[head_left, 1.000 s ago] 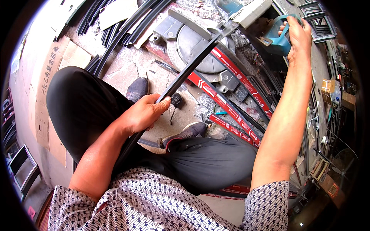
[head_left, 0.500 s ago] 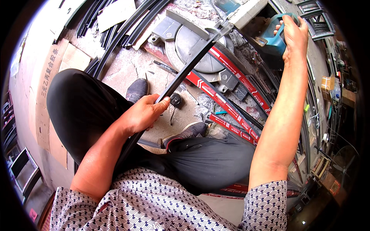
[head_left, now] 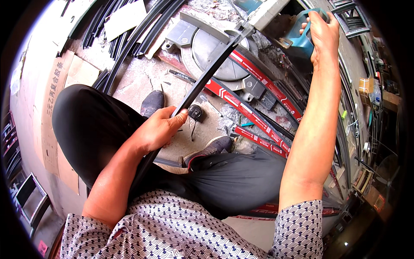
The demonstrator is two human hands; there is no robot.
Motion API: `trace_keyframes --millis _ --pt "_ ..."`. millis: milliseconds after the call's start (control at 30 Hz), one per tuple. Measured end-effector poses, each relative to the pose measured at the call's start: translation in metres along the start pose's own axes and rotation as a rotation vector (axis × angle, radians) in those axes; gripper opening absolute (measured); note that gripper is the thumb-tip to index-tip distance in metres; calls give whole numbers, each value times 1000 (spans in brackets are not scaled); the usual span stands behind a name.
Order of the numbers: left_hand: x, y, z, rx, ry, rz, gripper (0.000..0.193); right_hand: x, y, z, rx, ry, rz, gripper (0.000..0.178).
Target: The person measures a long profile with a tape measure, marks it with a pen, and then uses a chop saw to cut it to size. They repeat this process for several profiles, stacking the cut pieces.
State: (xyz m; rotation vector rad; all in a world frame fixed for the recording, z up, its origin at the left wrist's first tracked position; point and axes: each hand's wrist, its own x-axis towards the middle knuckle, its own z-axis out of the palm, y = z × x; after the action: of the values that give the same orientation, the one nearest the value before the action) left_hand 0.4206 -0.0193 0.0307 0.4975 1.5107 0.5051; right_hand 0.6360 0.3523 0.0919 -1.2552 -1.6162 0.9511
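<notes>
My left hand (head_left: 160,128) is closed around a long black profile strip (head_left: 202,82). The strip slants from my lap up and right, across the round grey base of a mitre saw (head_left: 202,45), and its far end reaches the saw's fence. At the upper right my right hand (head_left: 323,36) grips the teal handle (head_left: 304,41) of the saw. The blade is hard to make out in the dark beside the handle. A round black tape measure (head_left: 196,113) lies on the floor just right of my left hand.
Several profiles with red film (head_left: 246,105) lie right of the saw base. Black strips (head_left: 148,30) and a white sheet (head_left: 125,19) are at the upper left, cardboard (head_left: 54,116) at the left. My shoes (head_left: 153,102) stand near the saw; debris litters the floor.
Little differs. The whole view has shifted slightly; both hands keep their grips on the strip and the saw handle.
</notes>
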Motion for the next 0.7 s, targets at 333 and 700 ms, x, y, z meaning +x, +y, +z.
trace_keyframes --millis 333,700 --pt "-2 6 1 18 6 -11 45 -6 -13 5 -53 81 44 39" --pt "-3 6 1 8 24 -12 43 -22 -26 14 -23 102 -3 33"
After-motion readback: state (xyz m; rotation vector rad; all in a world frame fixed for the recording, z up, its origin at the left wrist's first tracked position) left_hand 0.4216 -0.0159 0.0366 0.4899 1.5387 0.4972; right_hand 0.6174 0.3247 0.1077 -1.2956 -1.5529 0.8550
